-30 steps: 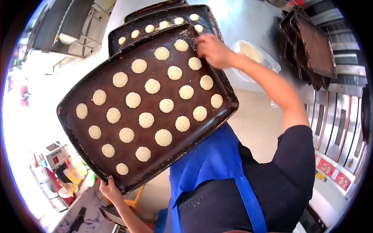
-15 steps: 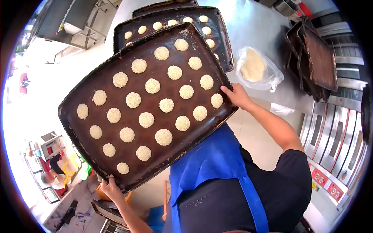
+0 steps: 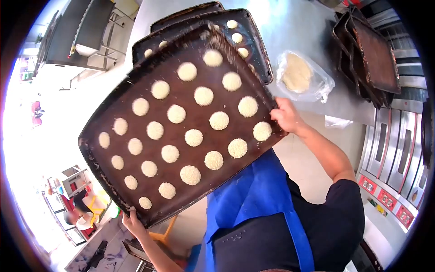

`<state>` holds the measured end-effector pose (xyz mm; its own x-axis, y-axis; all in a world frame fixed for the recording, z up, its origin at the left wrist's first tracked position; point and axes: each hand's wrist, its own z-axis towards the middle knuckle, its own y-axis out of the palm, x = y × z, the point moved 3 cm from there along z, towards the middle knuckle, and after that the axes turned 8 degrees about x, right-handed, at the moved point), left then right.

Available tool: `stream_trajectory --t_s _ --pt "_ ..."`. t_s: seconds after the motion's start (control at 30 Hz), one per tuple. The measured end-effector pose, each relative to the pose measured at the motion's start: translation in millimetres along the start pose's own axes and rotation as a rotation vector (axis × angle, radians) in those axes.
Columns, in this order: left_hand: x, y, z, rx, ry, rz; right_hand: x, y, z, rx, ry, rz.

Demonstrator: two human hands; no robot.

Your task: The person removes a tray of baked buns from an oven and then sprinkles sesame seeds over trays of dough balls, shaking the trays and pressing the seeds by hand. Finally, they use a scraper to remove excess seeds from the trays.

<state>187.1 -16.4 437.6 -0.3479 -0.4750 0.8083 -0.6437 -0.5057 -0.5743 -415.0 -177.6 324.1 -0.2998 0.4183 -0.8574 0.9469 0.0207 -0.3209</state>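
- Large dark brown rectangular metal baking tray (image 3: 93,158), loaded with rows of round pale sesame-coated dough pieces (image 3: 193,137): held up in the air before the blue apron (image 3: 253,195), seemingly tilted, far corner above a second dark tray (image 3: 258,50) on the grey steel table (image 3: 294,27).
- Left hand (image 3: 133,223): closed on the near bottom corner, fingers hooked at the rim.
- Right hand (image 3: 285,115): clamped on the right edge, just beside the nearest dough piece.
- Probably risky with more tilt: could slide or roll to the lower side and drop over the rim.
- Held at only two small places, so could twist out of the grasp.
- Also possible: fingers denting a dough piece, or the far corner striking the second tray or the clear plastic bag of pale crumbs (image 3: 301,75).
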Motion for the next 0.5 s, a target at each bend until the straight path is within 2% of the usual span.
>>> stream_trajectory --t_s 0.03,0.07,0.13,0.2,0.23,0.27,0.3,0.33,0.37,0.4,0.43,0.47,0.5 --pt "-7.2 2.1 1.5 0.041 0.012 -0.074 -23.5 -9.8 -3.4 0.103 -0.078 -0.017" --pt "-7.8 0.8 6.1 0.075 0.023 -0.147 -46.2 -17.7 -5.5 0.138 -0.103 0.105" --pt "-4.5 26.2 16.8 0.193 0.139 -0.07 -82.3 -33.3 4.9 0.233 -0.2 0.0" --pt "19.1 43.8 16.7 0.156 0.029 -0.098 -70.2 -16.4 40.8 0.237 -0.223 0.068" --pt "16.8 23.6 27.5 0.069 -0.04 -0.031 -40.9 0.2 53.0 0.233 -0.156 0.018" --pt "34.4 4.5 24.6 0.076 -0.06 0.08 -22.8 8.6 43.0 0.131 -0.038 -0.037" --pt "46.3 -14.2 22.0 0.018 0.005 0.222 5.4 18.5 33.2 0.052 -0.099 -0.086" --pt "51.2 -28.2 17.9 -0.043 0.063 0.361 35.7 30.8 20.0 0.069 -0.048 -0.041" --pt "52.0 -38.1 9.7 -0.036 0.116 0.343 42.1 36.9 2.5 -0.03 0.069 0.026" --pt "57.9 -40.1 0.1 -0.039 0.164 0.334 34.1 39.5 -10.2 -0.001 -0.007 0.009" --pt "62.6 -48.0 -6.0 -0.026 0.015 0.274 29.6 37.0 -15.2 0.008 0.042 0.046" --pt "50.6 -61.5 -2.5 -0.006 0.001 0.186 14.9 35.3 -22.6 0.01 0.097 0.084" --pt "49.3 -57.8 -3.3 0.059 0.035 0.116 3.3 32.6 -21.7 0.037 0.033 0.113"
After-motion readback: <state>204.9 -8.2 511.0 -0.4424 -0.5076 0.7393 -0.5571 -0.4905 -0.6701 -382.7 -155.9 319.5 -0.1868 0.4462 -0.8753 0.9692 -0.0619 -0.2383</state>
